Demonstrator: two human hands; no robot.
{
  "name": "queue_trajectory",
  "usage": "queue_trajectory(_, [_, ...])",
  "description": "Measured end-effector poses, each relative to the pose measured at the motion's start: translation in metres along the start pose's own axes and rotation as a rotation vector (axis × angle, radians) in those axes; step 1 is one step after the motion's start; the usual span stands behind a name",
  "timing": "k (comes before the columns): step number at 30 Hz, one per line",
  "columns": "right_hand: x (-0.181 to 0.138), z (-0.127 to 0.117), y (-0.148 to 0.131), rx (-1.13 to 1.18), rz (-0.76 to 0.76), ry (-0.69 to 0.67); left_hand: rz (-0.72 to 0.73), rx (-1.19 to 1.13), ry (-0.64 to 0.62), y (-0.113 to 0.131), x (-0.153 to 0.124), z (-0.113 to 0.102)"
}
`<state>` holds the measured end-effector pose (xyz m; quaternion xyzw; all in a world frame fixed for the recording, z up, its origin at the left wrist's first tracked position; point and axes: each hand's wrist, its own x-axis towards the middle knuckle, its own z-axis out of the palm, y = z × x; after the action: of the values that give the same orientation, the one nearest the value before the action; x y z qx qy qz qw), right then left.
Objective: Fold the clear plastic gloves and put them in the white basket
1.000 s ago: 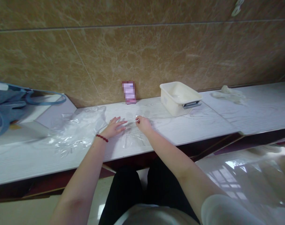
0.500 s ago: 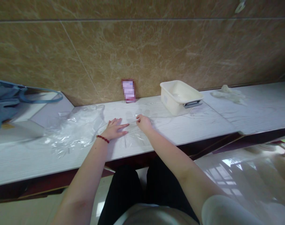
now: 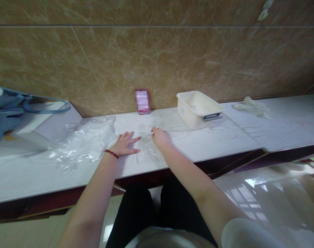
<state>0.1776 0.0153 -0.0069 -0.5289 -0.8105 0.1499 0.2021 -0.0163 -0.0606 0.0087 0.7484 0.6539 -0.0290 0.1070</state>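
A thin clear plastic bag (image 3: 148, 151) lies flat on the white wood-grain counter between my hands; its edges are hard to make out. My left hand (image 3: 125, 143), with a dark red bead bracelet (image 3: 111, 153) at the wrist, rests with spread fingers at the bag's left side. On the other side, my right hand (image 3: 160, 137) is closed in a pinch at the bag's upper right edge. Left of my left hand sits a crumpled heap of clear plastic bags (image 3: 88, 141).
A cream plastic bin (image 3: 191, 112) with a grey handle stands right of my hands. A phone (image 3: 143, 101) leans on the brown tiled wall. Whitish crumpled gloves (image 3: 251, 106) lie farther right. At left are a white box (image 3: 43, 125) and a blue bag (image 3: 7, 115).
The view has tilted up slightly. My left fingertips have shifted a little left, with the thumb lower. My right hand stays pinched at almost the same spot.
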Motion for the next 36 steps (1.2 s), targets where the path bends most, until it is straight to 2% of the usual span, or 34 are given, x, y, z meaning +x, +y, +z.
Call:
queue_trajectory(11, [0.0,0.003,0.001,0.014,-0.011,0.008,-0.054,-0.039,-0.029,-0.015,-0.028,0.004])
queue_trajectory(14, [0.002,-0.002,0.003,0.1,-0.014,0.049,-0.038,-0.123,0.047,-0.016,-0.039,0.008])
queue_trajectory(16, [0.005,-0.013,0.012,0.175,0.018,0.135,-0.043,-0.231,0.15,-0.014,-0.043,0.009])
queue_trajectory(19, [0.009,-0.037,0.038,0.188,0.175,0.264,-0.036,-0.332,0.297,-0.004,-0.045,0.001])
queue_trajectory(22, [0.007,-0.056,0.067,0.032,0.336,0.208,0.037,-0.3,0.344,0.017,-0.038,-0.013])
queue_trajectory(25, [0.003,-0.058,0.081,-0.122,0.324,0.099,0.141,-0.248,0.332,0.044,-0.022,-0.023])
queue_trajectory(28, [0.001,-0.049,0.078,-0.138,0.291,0.064,0.177,-0.25,0.284,0.068,-0.004,-0.023])
queue_trajectory(32, [0.004,-0.039,0.068,-0.115,0.272,0.065,0.069,-0.427,0.267,0.085,0.016,-0.018])
queue_trajectory(36, [0.007,-0.038,0.064,-0.031,0.195,0.037,-0.099,-0.719,0.251,0.091,0.034,-0.019])
